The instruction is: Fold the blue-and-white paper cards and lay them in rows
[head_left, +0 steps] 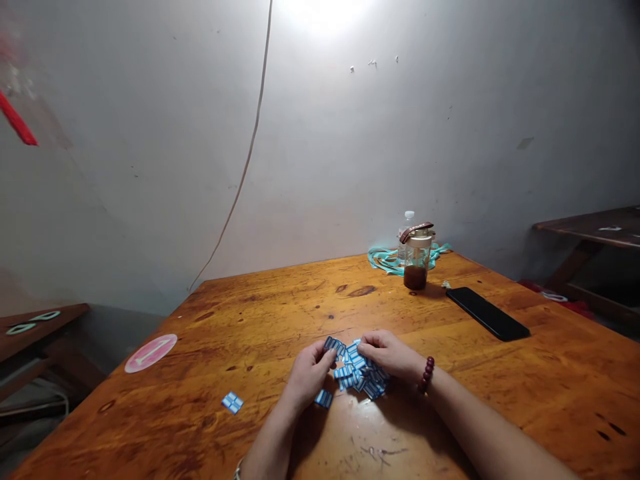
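Observation:
A loose pile of small flat blue-and-white striped pieces (pixel 357 377) lies on the wooden table between my hands. My left hand (pixel 309 370) pinches one striped piece (pixel 334 345) between thumb and fingers at the pile's left edge. At the upper right of the pile, my right hand (pixel 387 352) has thumb and fingers closed against a striped piece (pixel 354 351); the fingertips are partly hidden. One more striped piece (pixel 324 399) rests just below my left hand, and a small blue-and-white group (pixel 233 402) lies apart to the left.
A black phone (pixel 487 313) lies at the right. Behind it stand a strapped cup (pixel 416 275) with dark liquid, a clear bottle (pixel 409 216) and turquoise ribbon (pixel 385 261). A round pink sticker (pixel 151 353) is at the table's left edge. The wall (pixel 320 167) borders the far side.

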A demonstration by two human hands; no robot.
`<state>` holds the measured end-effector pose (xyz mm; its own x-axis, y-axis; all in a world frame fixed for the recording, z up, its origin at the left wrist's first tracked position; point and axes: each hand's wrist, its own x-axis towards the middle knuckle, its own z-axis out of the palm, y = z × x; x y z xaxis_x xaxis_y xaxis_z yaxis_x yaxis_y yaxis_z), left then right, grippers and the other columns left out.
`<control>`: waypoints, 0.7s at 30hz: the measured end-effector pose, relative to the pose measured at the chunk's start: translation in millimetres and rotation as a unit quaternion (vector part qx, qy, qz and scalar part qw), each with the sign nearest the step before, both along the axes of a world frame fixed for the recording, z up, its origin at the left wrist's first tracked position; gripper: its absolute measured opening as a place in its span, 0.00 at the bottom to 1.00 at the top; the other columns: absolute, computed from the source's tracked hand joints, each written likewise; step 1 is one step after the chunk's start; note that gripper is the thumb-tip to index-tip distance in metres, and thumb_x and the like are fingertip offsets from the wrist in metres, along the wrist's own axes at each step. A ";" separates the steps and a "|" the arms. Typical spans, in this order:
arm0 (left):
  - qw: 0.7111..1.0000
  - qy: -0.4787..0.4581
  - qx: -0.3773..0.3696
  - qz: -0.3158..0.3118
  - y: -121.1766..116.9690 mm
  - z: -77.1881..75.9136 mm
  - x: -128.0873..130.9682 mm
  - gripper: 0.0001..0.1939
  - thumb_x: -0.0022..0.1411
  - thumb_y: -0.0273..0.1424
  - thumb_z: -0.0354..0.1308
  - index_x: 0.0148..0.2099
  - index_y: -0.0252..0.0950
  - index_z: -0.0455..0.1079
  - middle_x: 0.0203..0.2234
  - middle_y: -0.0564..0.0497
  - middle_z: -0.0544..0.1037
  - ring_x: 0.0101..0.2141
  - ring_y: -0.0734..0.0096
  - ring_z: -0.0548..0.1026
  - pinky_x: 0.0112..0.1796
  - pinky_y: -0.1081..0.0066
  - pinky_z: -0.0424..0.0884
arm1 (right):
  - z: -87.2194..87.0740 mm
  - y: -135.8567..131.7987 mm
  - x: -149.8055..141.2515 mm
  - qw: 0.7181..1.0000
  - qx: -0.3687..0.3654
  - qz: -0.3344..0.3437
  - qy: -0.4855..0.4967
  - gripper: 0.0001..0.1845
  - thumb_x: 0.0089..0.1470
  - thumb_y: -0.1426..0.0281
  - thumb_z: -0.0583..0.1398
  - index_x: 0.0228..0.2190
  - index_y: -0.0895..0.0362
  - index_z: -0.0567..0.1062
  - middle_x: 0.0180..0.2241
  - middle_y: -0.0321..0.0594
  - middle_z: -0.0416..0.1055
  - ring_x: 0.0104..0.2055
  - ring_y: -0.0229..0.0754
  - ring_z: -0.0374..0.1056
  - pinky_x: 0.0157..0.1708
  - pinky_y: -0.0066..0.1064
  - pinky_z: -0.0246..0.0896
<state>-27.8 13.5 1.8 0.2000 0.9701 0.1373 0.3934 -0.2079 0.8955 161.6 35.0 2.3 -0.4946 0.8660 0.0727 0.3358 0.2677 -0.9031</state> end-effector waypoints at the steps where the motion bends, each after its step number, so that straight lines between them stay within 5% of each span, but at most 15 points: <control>1: 1.000 0.018 -0.002 0.005 0.6 -1.3 -1.6 0.13 0.54 0.38 0.49 0.27 0.32 0.64 0.20 0.54 0.68 0.24 0.74 0.66 0.25 0.75 0.60 | 1.1 0.5 1.8 1.000 -0.003 0.010 -0.012 0.16 0.49 0.63 0.50 0.16 0.60 0.61 0.16 0.29 0.51 0.18 0.29 0.46 0.17 0.20 0.41; 3: 0.998 0.058 -0.001 0.015 1.2 -3.5 -4.6 0.12 0.51 0.38 0.52 0.24 0.33 0.63 0.17 0.56 0.66 0.21 0.75 0.64 0.23 0.76 0.58 | 1.4 2.2 5.0 0.999 0.005 0.006 -0.053 0.18 0.50 0.61 0.49 0.16 0.59 0.61 0.15 0.29 0.51 0.18 0.29 0.46 0.17 0.21 0.40; 9: 0.982 0.127 0.100 0.093 0.1 -1.5 -5.9 0.10 0.49 0.36 0.53 0.34 0.35 0.65 0.28 0.51 0.70 0.29 0.71 0.66 0.30 0.72 0.61 | -4.0 11.8 14.1 0.951 0.160 -0.181 -0.194 0.18 0.50 0.61 0.49 0.19 0.59 0.68 0.20 0.36 0.64 0.24 0.33 0.56 0.23 0.23 0.45; 17: 0.966 0.224 0.122 -0.030 -10.7 -4.5 10.8 0.12 0.47 0.32 0.56 0.38 0.41 0.68 0.32 0.52 0.70 0.35 0.68 0.65 0.35 0.71 0.59 | -12.4 4.1 9.6 0.962 0.140 -0.056 -0.229 0.12 0.40 0.65 0.58 0.29 0.56 0.73 0.29 0.37 0.68 0.30 0.37 0.61 0.27 0.23 0.50; 21: 0.960 0.254 0.111 -0.027 -9.1 -5.3 7.8 0.04 0.48 0.28 0.53 0.29 0.38 0.69 0.29 0.52 0.70 0.33 0.69 0.65 0.34 0.71 0.59 | -16.9 3.3 3.3 0.985 0.069 -0.024 -0.154 0.07 0.40 0.71 0.56 0.25 0.58 0.73 0.24 0.35 0.68 0.26 0.34 0.61 0.23 0.21 0.50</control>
